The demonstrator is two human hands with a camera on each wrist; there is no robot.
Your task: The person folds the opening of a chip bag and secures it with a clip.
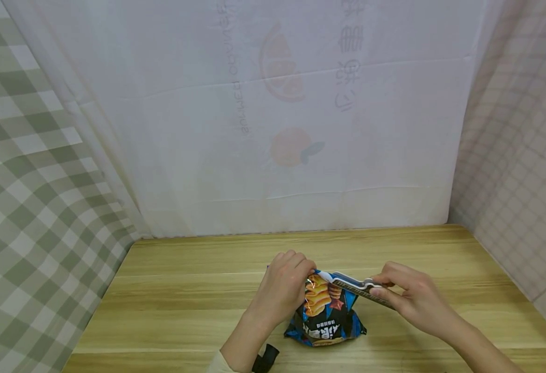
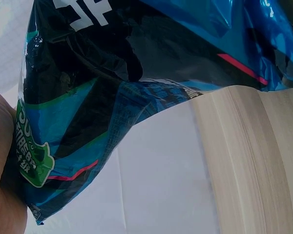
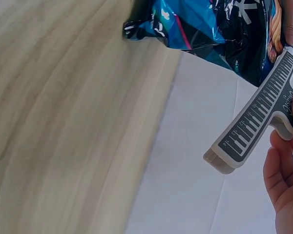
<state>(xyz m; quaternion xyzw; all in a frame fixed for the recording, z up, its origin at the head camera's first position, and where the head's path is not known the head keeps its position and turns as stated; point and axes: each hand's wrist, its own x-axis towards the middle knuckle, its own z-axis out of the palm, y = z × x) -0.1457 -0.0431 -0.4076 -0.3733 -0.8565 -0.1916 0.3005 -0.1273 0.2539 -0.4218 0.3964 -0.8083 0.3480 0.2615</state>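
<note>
A blue and black snack bag [image 1: 321, 324] stands on the table, with a picture of ridged chips on its front. My left hand [image 1: 284, 284] grips the bag's top left corner; most of its fingers are hidden from the left wrist view. Between thumb and fingers, my right hand [image 1: 415, 298] pinches a long bag clip [image 3: 256, 114] by its curved lever. Black and pale stripes, like piano keys, run along the clip. Its far end meets the bag's top edge, close to the left fingers. How far the clip's arms are apart I cannot tell.
The wood-grain table [image 1: 175, 311] ends at a white cloth [image 1: 184, 155] with faded fruit prints. Checked cloth [image 1: 35, 207] hangs on the left, and a pale gridded cloth [image 1: 520, 181] on the right. Beside my left wrist is a black strap-like piece [image 1: 265, 358].
</note>
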